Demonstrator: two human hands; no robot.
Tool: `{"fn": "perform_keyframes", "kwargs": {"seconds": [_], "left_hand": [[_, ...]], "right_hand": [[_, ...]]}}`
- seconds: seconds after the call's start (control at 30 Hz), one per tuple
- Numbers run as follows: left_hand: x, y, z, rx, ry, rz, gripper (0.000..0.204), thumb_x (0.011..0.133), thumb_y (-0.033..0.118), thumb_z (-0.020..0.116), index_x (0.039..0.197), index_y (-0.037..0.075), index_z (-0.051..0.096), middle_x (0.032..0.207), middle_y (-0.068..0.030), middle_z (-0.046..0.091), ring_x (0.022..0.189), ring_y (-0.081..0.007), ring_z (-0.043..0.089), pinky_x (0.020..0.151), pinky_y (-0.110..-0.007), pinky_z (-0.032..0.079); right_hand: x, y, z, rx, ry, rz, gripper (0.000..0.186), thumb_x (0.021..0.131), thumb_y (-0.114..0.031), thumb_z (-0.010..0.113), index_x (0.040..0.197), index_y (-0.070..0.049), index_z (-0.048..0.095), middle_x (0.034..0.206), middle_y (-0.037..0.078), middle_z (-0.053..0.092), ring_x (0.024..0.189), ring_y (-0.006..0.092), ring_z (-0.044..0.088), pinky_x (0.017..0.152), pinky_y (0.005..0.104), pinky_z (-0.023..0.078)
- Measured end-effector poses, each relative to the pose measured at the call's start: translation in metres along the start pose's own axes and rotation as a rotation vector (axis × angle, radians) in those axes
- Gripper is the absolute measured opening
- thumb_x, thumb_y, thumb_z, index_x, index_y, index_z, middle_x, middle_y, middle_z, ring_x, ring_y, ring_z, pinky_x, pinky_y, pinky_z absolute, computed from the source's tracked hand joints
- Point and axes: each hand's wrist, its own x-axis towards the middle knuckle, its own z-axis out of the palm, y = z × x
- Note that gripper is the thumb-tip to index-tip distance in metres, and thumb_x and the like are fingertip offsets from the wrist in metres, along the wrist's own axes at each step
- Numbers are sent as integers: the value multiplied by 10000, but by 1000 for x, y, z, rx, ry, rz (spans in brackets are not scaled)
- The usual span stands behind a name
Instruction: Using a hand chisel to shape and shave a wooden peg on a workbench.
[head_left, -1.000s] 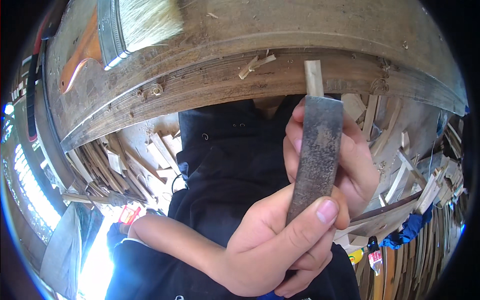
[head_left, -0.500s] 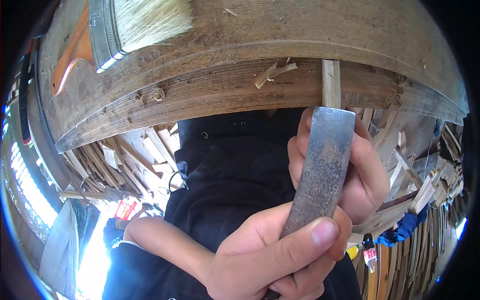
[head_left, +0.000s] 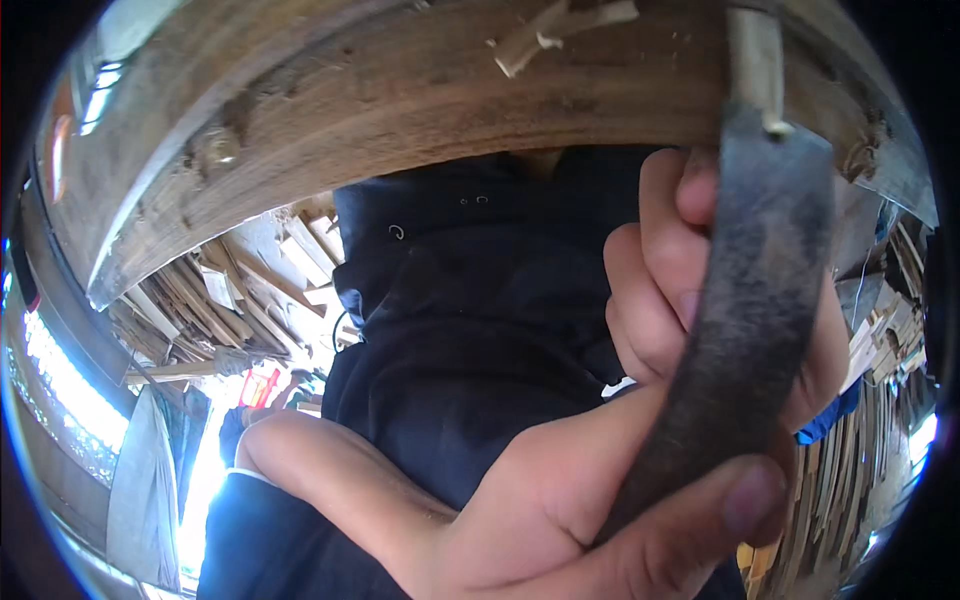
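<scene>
A wide, flat steel chisel (head_left: 765, 270) slants up to the right, its dark blade mottled and its square edge uppermost. My left hand (head_left: 600, 510) is closed round its lower part, thumb lying along the blade; the handle is hidden. At the cutting edge, the blade overlaps a narrow pale wooden strip (head_left: 757, 55) that stands out against the bench edge. A tiny curl of wood (head_left: 778, 128) sits where they meet. Behind the blade my right hand (head_left: 655, 270) has its fingers curled, closed about the strip's lower end, which the chisel covers.
The brown wooden bench (head_left: 400, 110) crosses the top, with a split wood scrap (head_left: 550, 35) on its edge. Offcuts and slats (head_left: 190, 310) are heaped at the left, and more slats (head_left: 835, 500) stand at the right. A grey cloth-like sheet (head_left: 145, 490) hangs at lower left.
Both hands and the chisel show farther right and larger. A small curl now stands at the cutting edge. The view has shifted, and the brush's bristles have left it.
</scene>
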Motion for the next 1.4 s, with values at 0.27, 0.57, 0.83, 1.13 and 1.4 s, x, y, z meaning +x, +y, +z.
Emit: {"fn": "perform_keyframes", "kwargs": {"seconds": [0.27,0.57,0.83,1.13,1.4], "left_hand": [[13,13,-2,101,-118,208,258,971,220,347,871,1,440,469,-5,366,297,-61,281,285,-211,256],[4,4,22,-125,303,-22,276,976,290,326,908,37,413,470,7,301,296,-82,284,281,-226,269],[0,-18,-20,150,-175,216,250,987,274,269,960,41,357,482,3,272,320,-96,287,314,-241,309],[-4,8,3,-401,125,-156,271,981,304,316,932,49,396,472,12,299,297,-84,286,280,-229,277],[-3,10,6,-282,29,-75,263,983,286,315,921,43,394,470,6,308,294,-87,292,278,-228,277]], "right_hand": [[-6,9,3,198,260,28,255,826,-203,566,1001,-25,514,801,109,575,567,96,460,469,202,328],[-7,15,-15,-66,167,-71,330,908,-275,469,1106,-10,454,733,101,539,585,147,502,482,230,394],[-3,29,-17,-56,100,-232,272,919,-224,431,1108,-31,462,757,87,531,597,137,481,475,230,387],[-2,27,-8,44,168,-257,188,879,-107,549,1014,10,490,784,83,578,554,93,474,494,204,362],[-5,23,-8,-54,157,-180,319,866,-184,568,1139,-67,453,772,93,518,593,130,476,439,208,389]]}}
